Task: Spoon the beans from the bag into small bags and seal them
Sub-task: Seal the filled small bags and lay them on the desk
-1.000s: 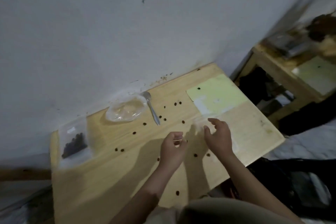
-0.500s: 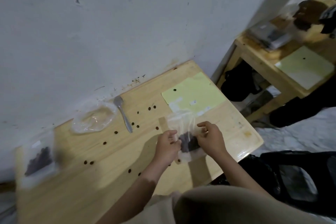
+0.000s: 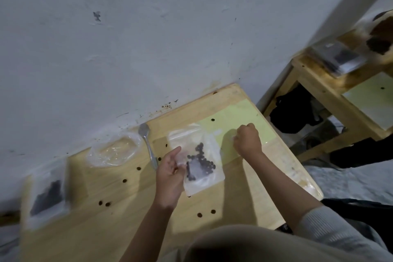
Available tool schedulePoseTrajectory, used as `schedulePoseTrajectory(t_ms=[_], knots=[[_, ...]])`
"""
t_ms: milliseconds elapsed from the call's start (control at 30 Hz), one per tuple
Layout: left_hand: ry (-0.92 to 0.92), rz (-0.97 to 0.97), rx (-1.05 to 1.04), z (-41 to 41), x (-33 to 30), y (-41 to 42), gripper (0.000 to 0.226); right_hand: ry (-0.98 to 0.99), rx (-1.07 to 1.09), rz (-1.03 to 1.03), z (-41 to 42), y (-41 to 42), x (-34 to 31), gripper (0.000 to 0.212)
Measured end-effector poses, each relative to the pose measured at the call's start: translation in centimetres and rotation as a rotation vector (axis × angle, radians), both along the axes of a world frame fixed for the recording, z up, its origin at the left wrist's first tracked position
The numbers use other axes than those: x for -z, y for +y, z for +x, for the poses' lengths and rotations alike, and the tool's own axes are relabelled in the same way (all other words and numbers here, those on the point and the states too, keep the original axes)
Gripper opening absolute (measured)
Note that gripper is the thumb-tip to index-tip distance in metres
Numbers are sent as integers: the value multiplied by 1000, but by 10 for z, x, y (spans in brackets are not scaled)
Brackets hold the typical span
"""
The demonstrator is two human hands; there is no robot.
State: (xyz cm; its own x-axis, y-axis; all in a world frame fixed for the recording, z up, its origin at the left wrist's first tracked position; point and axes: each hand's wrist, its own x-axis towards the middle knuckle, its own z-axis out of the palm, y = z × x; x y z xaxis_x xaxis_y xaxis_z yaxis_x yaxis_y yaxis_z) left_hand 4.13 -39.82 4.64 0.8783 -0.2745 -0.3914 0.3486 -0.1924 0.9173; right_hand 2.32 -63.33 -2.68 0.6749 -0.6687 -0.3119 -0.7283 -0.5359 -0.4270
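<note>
- Left hand (image 3: 170, 173): its grip is on the small bag (image 3: 196, 158), thumb on top near the left edge and fingers curled beneath, pinning the pouch flat on the desk (image 3: 131, 227).
- Right hand (image 3: 247, 139): fist-like, knuckles up, fingers curled at the edge of the pale green sheet (image 3: 240, 121). It appears to pinch something thin and clear, possibly a fresh bag; the plastic is too faint to say what, or whether anything is truly held.
- The small bag lies between the two hands, partly over the green sheet. A cluster of dark beans (image 3: 201, 162) sits mid-pouch. Whether its top edge is sealed cannot be told.
- Judgement: holding the pouch flat by one side keeps the beans from sliding out while the other hand reaches away.
- Spoon (image 3: 148, 144) lies idle on the desk, bowl toward the wall, just left of the small bag, within easy reach for the next scoop.
- Source bag (image 3: 114, 151), clear and crumpled, rests left of the spoon against the wall; it looks nearly empty.
- A filled bag (image 3: 47, 194) with dark contents sits at the far left end of the desk, blurred, apparently set aside as done.
- Loose beans (image 3: 104, 203) are scattered over the desk, well apart from one another, spill from spooning by the look of it.
- Judgement: the task looks late-stage; the stray beans are a likely nuisance under any bag pressed flat for sealing.
</note>
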Motion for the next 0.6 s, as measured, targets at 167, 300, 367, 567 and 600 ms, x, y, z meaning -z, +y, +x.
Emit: schedulePoseTrajectory(t_ms=[167,300,367,567,600], knots=[[19,-19,-36,3,-2,0,50,-49,-9,-12,-3,-3,5,19],[-11,-13,-60,3,-5,0,41,-292,87,218,-12,10,-30,12],[-35,-23,-40,2,-8,0,37,-412,74,402,-15,27,-56,13],[-164,2,72,-5,-13,5,49,-470,-122,579,-10,76,-98,19],[-181,8,80,-6,-15,6,52,-467,-139,574,-8,82,-100,20]])
